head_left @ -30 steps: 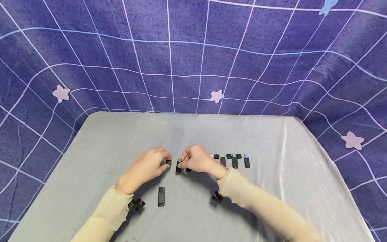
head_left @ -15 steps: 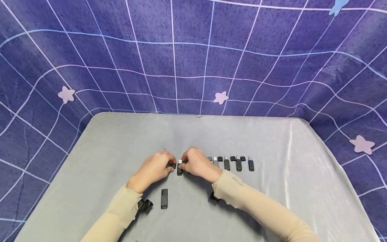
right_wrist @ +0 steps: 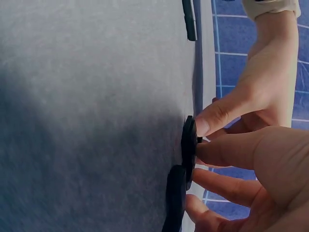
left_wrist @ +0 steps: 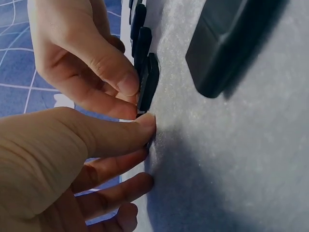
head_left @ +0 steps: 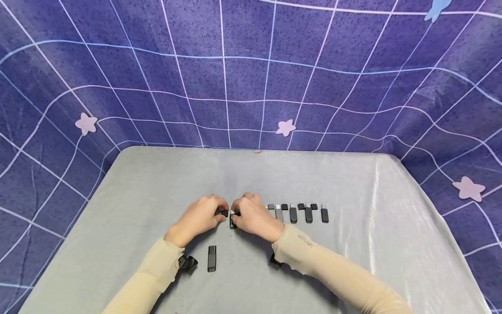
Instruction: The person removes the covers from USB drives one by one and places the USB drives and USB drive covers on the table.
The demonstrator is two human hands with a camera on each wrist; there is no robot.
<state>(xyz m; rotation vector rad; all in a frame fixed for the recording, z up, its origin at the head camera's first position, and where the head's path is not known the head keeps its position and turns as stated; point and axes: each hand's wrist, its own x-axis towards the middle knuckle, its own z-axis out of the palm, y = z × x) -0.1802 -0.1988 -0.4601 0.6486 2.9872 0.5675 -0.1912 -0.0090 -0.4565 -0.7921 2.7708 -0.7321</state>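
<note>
In the head view my left hand pinches a small black cap between thumb and finger, low over the table. Just right of it, my right hand holds a black USB stick by its sides, connector end pointing away from me. Cap and stick lie side by side with a narrow gap. The left wrist view has the right thumb against the black stick; left fingertips mostly cover the cap there. In the right wrist view, right fingertips touch the stick.
Several uncapped USB sticks stand in a row to the right, including a grey one and a black one with a blue connector. Caps lie between them. Nearer me is a longer dark USB stick. Grey cloth covers the table.
The left hand has come closer to the right hand with the cap, narrowing the gap to the stick. The right fingers now cover more of the stick. The head view has shifted slightly.
</note>
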